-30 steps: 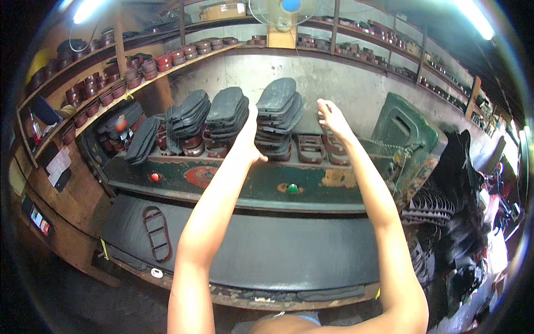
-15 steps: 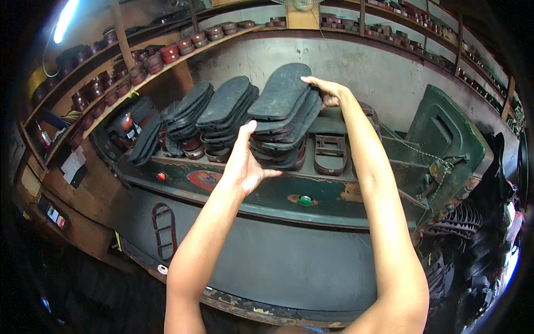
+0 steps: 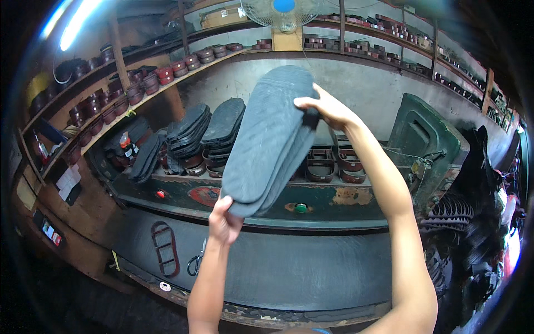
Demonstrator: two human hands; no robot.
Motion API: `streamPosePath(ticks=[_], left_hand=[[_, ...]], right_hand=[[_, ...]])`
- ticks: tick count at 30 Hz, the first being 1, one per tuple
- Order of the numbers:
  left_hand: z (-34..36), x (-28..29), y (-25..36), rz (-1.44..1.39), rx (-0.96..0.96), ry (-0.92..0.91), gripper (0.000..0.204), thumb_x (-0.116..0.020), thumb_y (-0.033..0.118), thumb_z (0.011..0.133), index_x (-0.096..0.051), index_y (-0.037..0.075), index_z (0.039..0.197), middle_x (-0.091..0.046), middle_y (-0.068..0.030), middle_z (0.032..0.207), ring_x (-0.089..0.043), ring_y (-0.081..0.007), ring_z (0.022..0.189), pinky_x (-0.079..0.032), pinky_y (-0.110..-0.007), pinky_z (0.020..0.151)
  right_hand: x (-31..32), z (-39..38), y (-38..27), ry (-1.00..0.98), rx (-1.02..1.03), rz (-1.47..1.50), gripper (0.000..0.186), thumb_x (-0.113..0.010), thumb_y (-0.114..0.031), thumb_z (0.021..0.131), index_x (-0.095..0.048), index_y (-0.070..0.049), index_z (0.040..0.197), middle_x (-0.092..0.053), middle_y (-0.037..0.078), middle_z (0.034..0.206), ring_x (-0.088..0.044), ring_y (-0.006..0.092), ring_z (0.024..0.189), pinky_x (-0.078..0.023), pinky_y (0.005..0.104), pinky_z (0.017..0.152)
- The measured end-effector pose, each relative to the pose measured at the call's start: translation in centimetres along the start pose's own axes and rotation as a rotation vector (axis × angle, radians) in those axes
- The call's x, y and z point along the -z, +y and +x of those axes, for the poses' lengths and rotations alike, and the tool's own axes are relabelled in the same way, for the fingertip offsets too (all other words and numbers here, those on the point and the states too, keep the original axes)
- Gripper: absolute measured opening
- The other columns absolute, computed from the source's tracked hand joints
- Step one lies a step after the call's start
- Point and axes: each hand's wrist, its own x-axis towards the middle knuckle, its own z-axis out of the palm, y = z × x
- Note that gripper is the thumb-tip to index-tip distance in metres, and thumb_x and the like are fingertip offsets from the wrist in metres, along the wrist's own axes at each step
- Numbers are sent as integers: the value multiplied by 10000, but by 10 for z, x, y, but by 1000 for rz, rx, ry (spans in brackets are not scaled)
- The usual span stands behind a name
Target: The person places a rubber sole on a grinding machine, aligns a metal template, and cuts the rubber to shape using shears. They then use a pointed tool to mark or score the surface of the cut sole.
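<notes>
A stack of black shoe soles [image 3: 272, 133] is held up in front of me between both hands, its long side slanting from upper right to lower left. My left hand [image 3: 225, 224] grips the lower end, thumb on the top sole. At the upper right end, my right hand [image 3: 327, 109] is closed on the edge with its thumb over the top. Beyond the held stack, further piles of black soles [image 3: 223, 123] rest on cutting dies along the green machine [image 3: 256, 206]. Sole-shaped metal cutting dies [image 3: 321, 167] stand just right of the held soles.
On the dark sheet [image 3: 311, 267] below lie a sole-shaped cutting die [image 3: 166, 249] and scissors [image 3: 194, 264]. Shelves [image 3: 150, 86] full of dies run along the walls, and a fan [image 3: 282, 12] hangs above. Black scrap sheets [image 3: 473, 183] hang at the right.
Both hands have lifted the stack of soles off the machine and brought it nearer. Dies that stood behind it now show. My view has tilted upward slightly, bringing in the fan.
</notes>
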Motion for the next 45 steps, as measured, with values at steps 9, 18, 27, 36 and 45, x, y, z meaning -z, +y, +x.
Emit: streamPosePath(ticks=[9, 18, 27, 36, 45], left_hand=[[-161, 77, 14, 399, 411, -37, 992, -704, 360, 729, -319, -17, 1562, -393, -193, 1544, -358, -304, 1465, -250, -409, 1220], [-166, 146, -30, 764, 585, -249, 913, -782, 308, 777, -389, 4, 1544, -384, -158, 1573, -310, -296, 1491, -192, -404, 1245], [-113, 154, -51, 1567, 496, -799, 1180, -913, 305, 661, -236, 112, 1608, -244, -242, 1601, -282, -472, 1477, -278, -515, 1241], [-134, 189, -75, 1412, 372, -601, 1222, -946, 332, 620, -257, 83, 1598, -256, -238, 1601, -270, -421, 1503, -296, -475, 1238], [-184, 184, -152, 912, -69, 73, 923, -262, 647, 1035, -131, -68, 1605, -129, -231, 1689, -104, -338, 1572, -41, -457, 1267]], right_hand=[[-87, -296, 120, 25, -374, 241, 1221, -947, -155, 649, -162, 6, 1571, -488, 184, 1441, -465, 271, 1357, -343, 419, 1178], [-172, -428, 226, 415, -565, 336, 912, -934, -66, 624, -369, -61, 1340, -523, 99, 1261, -538, 218, 1187, -449, 390, 1056], [-141, -446, 288, 107, -174, -394, 1166, -950, -277, 664, -205, -2, 1518, -312, 255, 1572, -314, 393, 1487, -248, 474, 1246], [-165, -481, 278, 604, -213, -305, 1124, -970, -235, 635, -330, -48, 1539, -364, 213, 1585, -371, 368, 1471, -298, 488, 1220], [-165, -422, 268, 184, -90, -458, 1286, -975, -345, 606, -216, -134, 1623, -193, 250, 1666, -284, 441, 1509, -304, 523, 1213]])
